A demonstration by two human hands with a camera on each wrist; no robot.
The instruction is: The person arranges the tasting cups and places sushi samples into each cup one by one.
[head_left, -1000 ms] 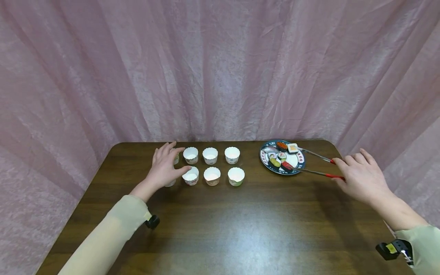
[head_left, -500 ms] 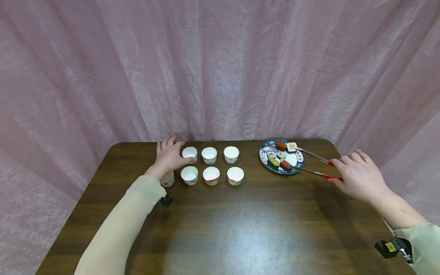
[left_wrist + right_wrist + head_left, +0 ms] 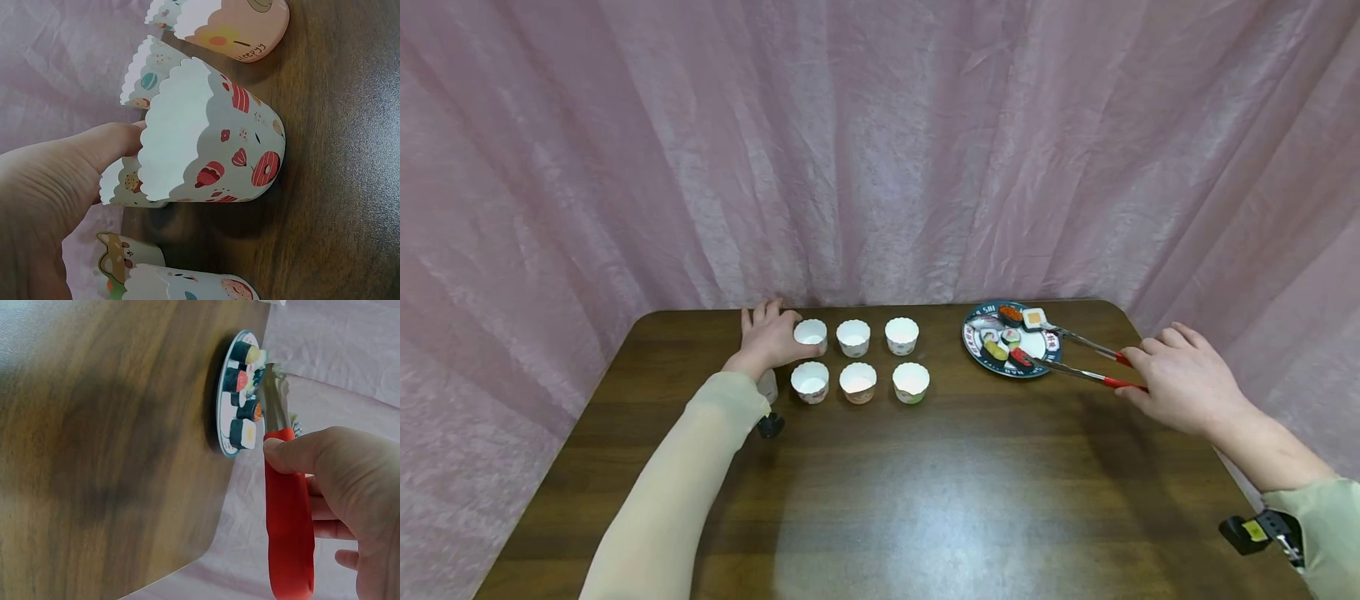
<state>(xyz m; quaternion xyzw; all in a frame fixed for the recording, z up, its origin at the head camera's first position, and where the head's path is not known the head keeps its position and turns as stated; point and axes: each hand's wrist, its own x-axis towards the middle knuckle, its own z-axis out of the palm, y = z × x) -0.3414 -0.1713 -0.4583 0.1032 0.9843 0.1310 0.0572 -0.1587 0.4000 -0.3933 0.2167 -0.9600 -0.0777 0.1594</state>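
My left hand (image 3: 766, 340) is at the left end of two rows of paper baking cups. Its thumb lies in front of a white back-row cup (image 3: 810, 332) and a finger behind it, holding it. In the left wrist view a larger-looking cup (image 3: 215, 140) with red cake and donut prints hides the thumb tip and part of the held cup (image 3: 130, 181). My right hand (image 3: 1187, 383) holds red-handled metal tongs (image 3: 289, 512). Their spread arms reach over a round plate (image 3: 976, 354) bearing several sushi pieces, one tip near the red-topped piece (image 3: 1019, 357), the other near a white one (image 3: 1033, 318).
More cups stand close by: a front-left cup (image 3: 767, 386) half covered by the left arm, a front cup (image 3: 857, 383) and a green-printed cup (image 3: 911, 383). A pink curtain (image 3: 880, 150) hangs behind the wooden table (image 3: 865, 492).
My left hand has come down and forward from above the left cups to the back-row cup, its thumb now against the front. The right hand and tongs stay over the plate almost unmoved.
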